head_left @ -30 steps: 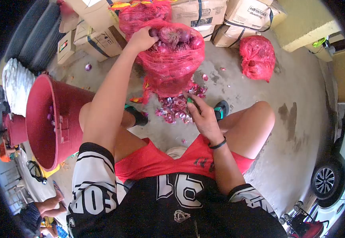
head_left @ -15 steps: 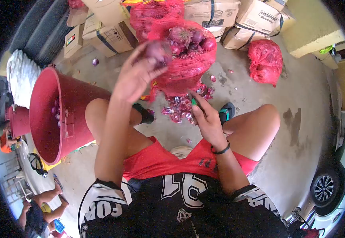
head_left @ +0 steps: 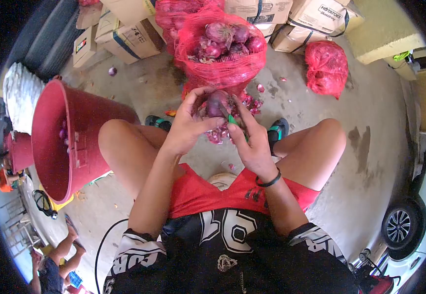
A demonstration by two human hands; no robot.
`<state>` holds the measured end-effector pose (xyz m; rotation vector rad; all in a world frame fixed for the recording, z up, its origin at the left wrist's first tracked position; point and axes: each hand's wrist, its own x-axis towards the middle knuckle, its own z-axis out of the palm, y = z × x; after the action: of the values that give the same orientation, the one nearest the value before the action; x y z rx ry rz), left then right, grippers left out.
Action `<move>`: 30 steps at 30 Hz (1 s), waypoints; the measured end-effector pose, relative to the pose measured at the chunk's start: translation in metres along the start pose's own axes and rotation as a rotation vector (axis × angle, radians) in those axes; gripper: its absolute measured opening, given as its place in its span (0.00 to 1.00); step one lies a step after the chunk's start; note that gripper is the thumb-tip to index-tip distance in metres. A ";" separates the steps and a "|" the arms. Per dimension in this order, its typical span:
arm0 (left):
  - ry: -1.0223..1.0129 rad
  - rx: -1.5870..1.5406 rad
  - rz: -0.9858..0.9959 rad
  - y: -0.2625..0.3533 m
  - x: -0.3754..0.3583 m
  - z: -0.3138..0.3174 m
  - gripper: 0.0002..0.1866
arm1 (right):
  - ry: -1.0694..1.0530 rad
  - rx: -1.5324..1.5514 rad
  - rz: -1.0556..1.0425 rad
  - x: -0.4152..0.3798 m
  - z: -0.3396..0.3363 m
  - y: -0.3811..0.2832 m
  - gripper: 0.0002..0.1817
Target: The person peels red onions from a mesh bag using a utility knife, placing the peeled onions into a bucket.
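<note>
A red onion (head_left: 218, 104) sits between both hands, over the floor in front of my knees. My left hand (head_left: 183, 125) is closed around its left side. In my right hand (head_left: 253, 143) is a small knife with a green handle (head_left: 231, 119), its blade against the onion; the fingers are wrapped round the handle. Just beyond the hands stands an open red mesh sack (head_left: 225, 73) holding several red onions (head_left: 219, 33). Onion peelings (head_left: 216, 136) are scattered on the floor below, partly hidden by the hands.
To the left a large red tub (head_left: 100, 115) lies tilted with onions inside. Cardboard boxes (head_left: 127, 39) and another red mesh sack (head_left: 327, 68) stand behind. A loose onion (head_left: 112, 71) lies on the floor. Other people (head_left: 56, 267) are at lower left; a car (head_left: 419, 230) is at right.
My left hand has brought the onion from beside the mesh sack down and right to my right hand. The knife now meets the onion.
</note>
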<state>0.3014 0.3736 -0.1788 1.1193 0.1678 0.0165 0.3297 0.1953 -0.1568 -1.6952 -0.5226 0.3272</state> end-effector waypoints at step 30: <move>-0.052 0.061 0.028 -0.006 -0.004 -0.002 0.24 | 0.099 0.037 0.044 -0.006 0.000 0.029 0.20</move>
<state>0.2969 0.3727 -0.1845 1.1816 0.1073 0.0071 0.3291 0.1883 -0.1853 -1.6794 -0.4044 0.2819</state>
